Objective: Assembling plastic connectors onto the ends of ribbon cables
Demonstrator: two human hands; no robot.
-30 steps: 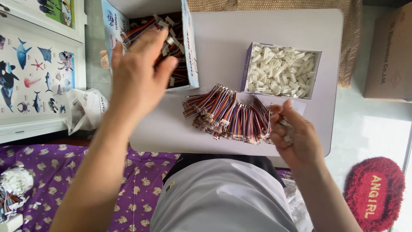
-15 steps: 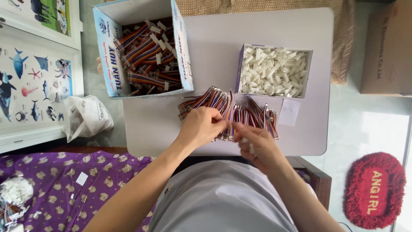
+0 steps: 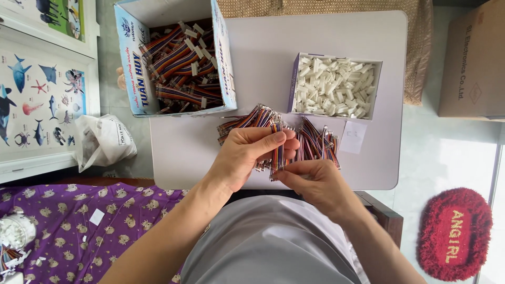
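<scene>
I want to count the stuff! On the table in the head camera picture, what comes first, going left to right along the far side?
Blue-and-white box of striped ribbon cables → small box of white plastic connectors.

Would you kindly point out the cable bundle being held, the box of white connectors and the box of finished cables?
cable bundle (image 3: 277,152), head view, on its striped middle.
box of white connectors (image 3: 293,84), head view, on its left wall.
box of finished cables (image 3: 225,63), head view, on its right wall.

Left hand (image 3: 247,155) and right hand (image 3: 315,181) pinch a striped ribbon cable (image 3: 276,152) over a wire pile (image 3: 315,142) (white table (image 3: 263,68)).
</scene>
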